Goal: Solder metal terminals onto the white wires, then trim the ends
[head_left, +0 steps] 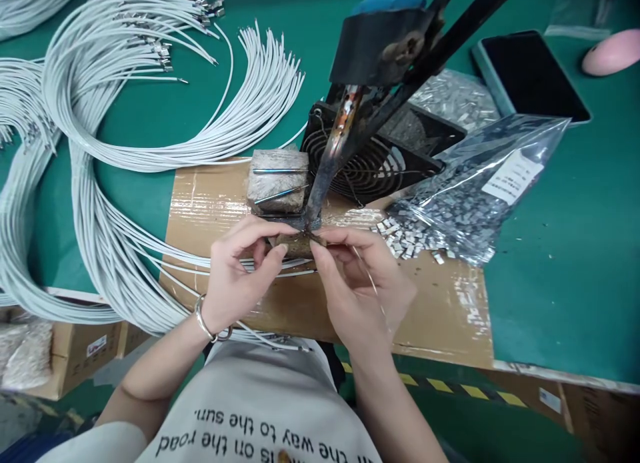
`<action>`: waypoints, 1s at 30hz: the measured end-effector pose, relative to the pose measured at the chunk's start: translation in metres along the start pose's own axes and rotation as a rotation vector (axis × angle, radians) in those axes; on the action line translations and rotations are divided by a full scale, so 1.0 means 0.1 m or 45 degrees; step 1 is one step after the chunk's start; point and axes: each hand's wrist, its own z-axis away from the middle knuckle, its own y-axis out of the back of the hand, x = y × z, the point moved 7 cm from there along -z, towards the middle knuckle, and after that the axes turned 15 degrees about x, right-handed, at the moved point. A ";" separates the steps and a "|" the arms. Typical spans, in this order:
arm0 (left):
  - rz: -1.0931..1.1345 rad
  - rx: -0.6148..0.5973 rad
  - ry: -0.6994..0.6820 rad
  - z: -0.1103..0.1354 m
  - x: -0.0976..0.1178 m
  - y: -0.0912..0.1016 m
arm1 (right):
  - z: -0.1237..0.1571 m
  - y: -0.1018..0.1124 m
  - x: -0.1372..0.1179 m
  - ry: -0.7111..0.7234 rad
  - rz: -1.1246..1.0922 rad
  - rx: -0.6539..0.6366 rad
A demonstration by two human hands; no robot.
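My left hand (240, 270) and my right hand (357, 276) meet under the tip of a soldering iron (327, 163) clamped in a black stand. My left hand pinches the end of a white wire (273, 266) at the tip. My right hand pinches a thin strand of solder wire (370, 280) and a small metal piece I cannot make out clearly. Both work over a taped cardboard sheet (450, 310) on the green table.
Big bundles of white wires (125, 116) curve across the left of the table. A clear bag of small metal terminals (475, 190) lies at right, some spilled. A black fan (370, 163) sits behind the iron, a sponge block (277, 180) beside it. A phone (533, 76) lies far right.
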 end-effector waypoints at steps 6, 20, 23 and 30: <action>-0.008 0.028 0.153 0.00 -0.10 -0.03 | -0.03 -0.01 0.04 -0.050 0.046 0.009; -0.087 0.176 -0.207 0.05 0.14 -0.02 | 0.04 -0.03 -0.40 0.693 0.210 0.049; -0.079 0.158 -0.193 0.03 0.10 -0.04 | 0.04 -0.03 -0.36 0.672 0.232 0.056; -0.130 0.071 0.073 0.04 -0.13 -0.09 | -0.05 -0.01 0.00 0.110 0.105 0.029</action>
